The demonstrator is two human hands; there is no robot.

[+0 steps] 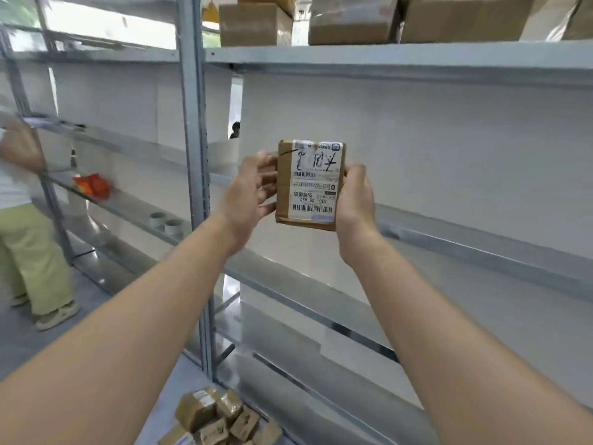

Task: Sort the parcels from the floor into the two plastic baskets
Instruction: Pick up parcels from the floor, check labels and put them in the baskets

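Both forearms come in from the bottom corners of the view and meet approx. in the middle. The left hand (247, 194) has its fingers curled round the left long edge of a small parcel (309, 184), w/ the thumb low near the bottom corner. This hand is a bit blurred, so I cannot tell the exact finger placing. The right hand (354, 200) clasps the right long edge, thumb at the top corner, other fingers hidden behind the box.

So the parcel is in the air betw. the two hands, not on the floor and not in a basket. Its long axis stands upright, the label faces the camera, and the printed lines read upside down. Each hand has one long side and neither is nearer. Probably the label is being checked to choose a basket. No basket is in view, so I cannot tell which way the parcel must go. Either hand alone could likely carry it.

Lower down, a pile of parcels (221, 419) lies on the floor beside the foot of the metal rack (449, 232). Farther left on the shelves are two tape rolls (165, 223) and an orange packet (93, 186), and another person (29, 236) stands at the edge. Cardboard boxes (253, 24) sit on the top shelf.
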